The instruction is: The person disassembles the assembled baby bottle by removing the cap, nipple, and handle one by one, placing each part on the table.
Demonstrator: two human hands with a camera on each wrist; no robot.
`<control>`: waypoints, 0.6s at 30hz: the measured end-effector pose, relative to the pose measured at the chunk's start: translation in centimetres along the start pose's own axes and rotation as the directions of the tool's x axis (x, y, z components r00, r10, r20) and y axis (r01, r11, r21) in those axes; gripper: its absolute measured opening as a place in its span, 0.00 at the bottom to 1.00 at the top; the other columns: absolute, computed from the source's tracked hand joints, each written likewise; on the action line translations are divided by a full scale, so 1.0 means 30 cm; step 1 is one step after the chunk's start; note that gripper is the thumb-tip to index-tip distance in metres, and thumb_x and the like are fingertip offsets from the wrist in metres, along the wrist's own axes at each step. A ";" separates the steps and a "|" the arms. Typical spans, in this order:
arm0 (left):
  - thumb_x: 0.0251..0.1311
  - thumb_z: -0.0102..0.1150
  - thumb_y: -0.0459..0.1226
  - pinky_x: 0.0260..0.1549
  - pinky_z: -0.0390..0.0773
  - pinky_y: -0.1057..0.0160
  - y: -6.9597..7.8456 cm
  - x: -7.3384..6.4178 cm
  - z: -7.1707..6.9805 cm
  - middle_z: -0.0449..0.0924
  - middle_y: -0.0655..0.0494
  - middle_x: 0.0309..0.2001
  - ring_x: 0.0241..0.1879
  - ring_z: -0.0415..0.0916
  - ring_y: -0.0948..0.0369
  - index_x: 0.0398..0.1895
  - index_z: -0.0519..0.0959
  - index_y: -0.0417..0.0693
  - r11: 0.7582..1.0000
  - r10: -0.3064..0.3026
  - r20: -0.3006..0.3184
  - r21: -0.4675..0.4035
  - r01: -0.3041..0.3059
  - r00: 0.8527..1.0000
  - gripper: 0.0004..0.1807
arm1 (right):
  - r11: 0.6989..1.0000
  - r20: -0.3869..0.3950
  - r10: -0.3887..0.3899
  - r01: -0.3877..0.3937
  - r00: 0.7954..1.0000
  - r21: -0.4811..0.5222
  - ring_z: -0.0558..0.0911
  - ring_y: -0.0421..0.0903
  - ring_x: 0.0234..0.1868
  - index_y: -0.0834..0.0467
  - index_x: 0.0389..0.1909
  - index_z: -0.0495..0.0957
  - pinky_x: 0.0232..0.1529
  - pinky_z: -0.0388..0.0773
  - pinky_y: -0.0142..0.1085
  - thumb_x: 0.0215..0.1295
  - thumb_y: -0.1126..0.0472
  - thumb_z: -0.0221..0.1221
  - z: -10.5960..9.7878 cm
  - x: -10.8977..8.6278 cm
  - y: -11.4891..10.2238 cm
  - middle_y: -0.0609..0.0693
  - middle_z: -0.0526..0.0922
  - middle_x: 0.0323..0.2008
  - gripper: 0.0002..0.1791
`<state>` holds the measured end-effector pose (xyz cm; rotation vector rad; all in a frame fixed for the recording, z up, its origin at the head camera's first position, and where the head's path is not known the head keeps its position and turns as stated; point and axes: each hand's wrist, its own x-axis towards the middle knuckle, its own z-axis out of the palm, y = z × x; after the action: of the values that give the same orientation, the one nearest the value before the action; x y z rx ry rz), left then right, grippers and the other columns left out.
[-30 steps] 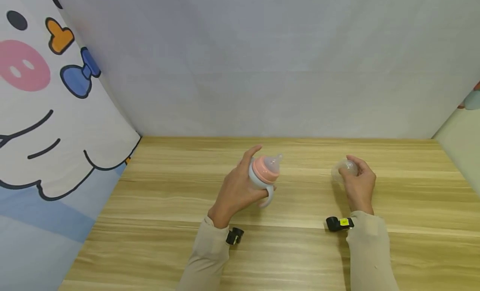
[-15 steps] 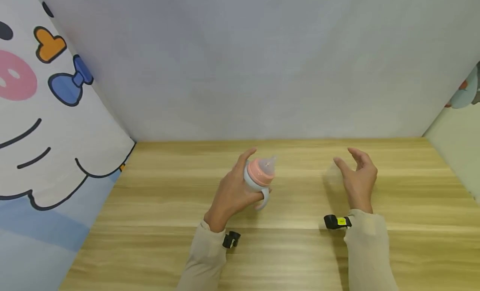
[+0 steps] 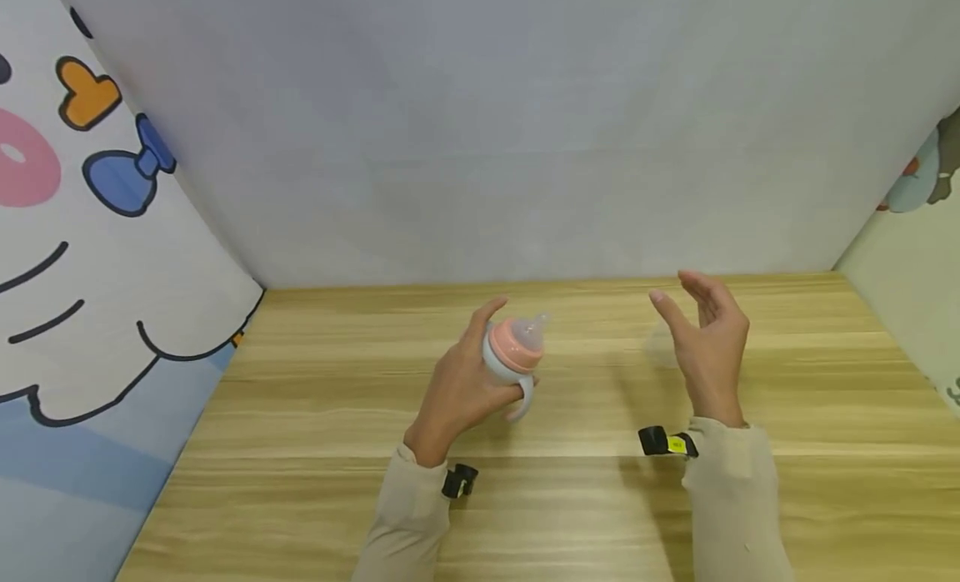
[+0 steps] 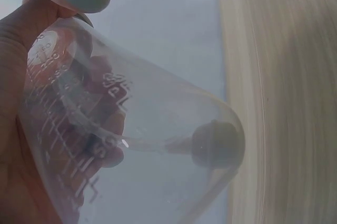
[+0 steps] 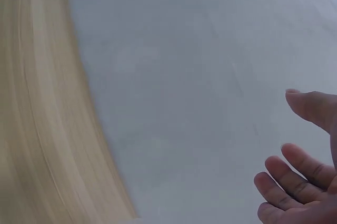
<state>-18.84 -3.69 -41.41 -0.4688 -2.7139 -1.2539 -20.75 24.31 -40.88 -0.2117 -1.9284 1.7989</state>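
My left hand (image 3: 457, 390) grips a baby bottle (image 3: 516, 346) with a pink collar, a clear teat and pale side handles. The bottle is tilted, its teat toward the upper right. In the left wrist view the clear bottle body (image 4: 158, 97) shows raised measuring marks, with a straw and a grey weighted end (image 4: 216, 145) inside. My right hand (image 3: 711, 348) hovers over the table with thumb and fingers spread, holding nothing. A faint clear dome-shaped cap (image 3: 660, 347) stands on the table just left of it. The right wrist view shows the bare fingers (image 5: 295, 179).
The wood-grain table (image 3: 577, 499) runs back to a pale grey cloth wall (image 3: 525, 148). A cartoon-print cloth (image 3: 112, 298) borders the left side, and another printed panel (image 3: 915, 273) the right. Black cameras sit on both wrists.
My right hand has let go of the clear cap, its fingers spreading, and has risen away from it. The left hand keeps its grip on the bottle; the head view has shifted slightly.
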 end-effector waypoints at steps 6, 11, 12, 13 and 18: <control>0.42 0.77 0.42 0.31 0.76 0.58 0.000 0.005 0.006 0.82 0.53 0.43 0.32 0.76 0.58 0.78 0.55 0.66 1.000 0.013 0.016 -0.003 -0.013 1.000 0.57 | 0.997 0.018 0.005 -0.006 1.000 0.082 0.76 0.44 0.65 0.59 0.58 0.79 0.78 0.57 0.37 0.61 0.59 0.70 0.016 -0.015 -0.040 0.43 0.82 0.56 0.24; 0.40 0.78 0.43 0.33 0.77 0.57 0.007 0.008 0.013 0.82 0.53 0.45 0.34 0.78 0.58 0.77 0.55 0.66 1.000 0.015 0.023 -0.002 -0.015 1.000 0.58 | 0.993 0.059 -0.017 0.010 0.998 0.116 0.76 0.43 0.64 0.61 0.58 0.78 0.79 0.56 0.37 0.62 0.62 0.68 0.033 -0.035 -0.066 0.42 0.81 0.55 0.23; 0.40 0.78 0.43 0.34 0.77 0.56 0.008 0.007 0.012 0.82 0.53 0.46 0.35 0.78 0.58 0.78 0.55 0.66 1.000 0.013 0.023 -0.001 -0.013 1.000 0.58 | 0.993 0.067 -0.024 0.015 0.997 0.120 0.76 0.43 0.64 0.61 0.58 0.78 0.78 0.56 0.37 0.63 0.62 0.68 0.039 -0.039 -0.071 0.42 0.81 0.55 0.23; 0.40 0.78 0.44 0.34 0.78 0.56 0.009 0.005 0.011 0.82 0.53 0.46 0.35 0.78 0.58 0.77 0.55 0.66 1.000 0.008 0.023 -0.001 -0.008 1.000 0.58 | 0.993 0.076 -0.031 0.022 0.997 0.120 0.76 0.42 0.64 0.61 0.58 0.79 0.78 0.56 0.36 0.63 0.62 0.68 0.047 -0.045 -0.077 0.42 0.81 0.55 0.22; 0.41 0.79 0.44 0.34 0.77 0.56 0.005 -0.014 -0.005 0.82 0.53 0.46 0.35 0.78 0.58 0.77 0.56 0.67 1.000 -0.023 0.005 0.007 0.023 1.000 0.58 | 0.992 0.127 -0.081 0.067 0.989 0.108 0.76 0.41 0.64 0.61 0.58 0.79 0.77 0.58 0.36 0.65 0.62 0.66 0.099 -0.076 -0.101 0.45 0.81 0.57 0.21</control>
<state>-18.39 -3.81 -41.30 -0.4423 -2.7349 -1.2494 -19.45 20.31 -38.54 0.0136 -1.8978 1.8990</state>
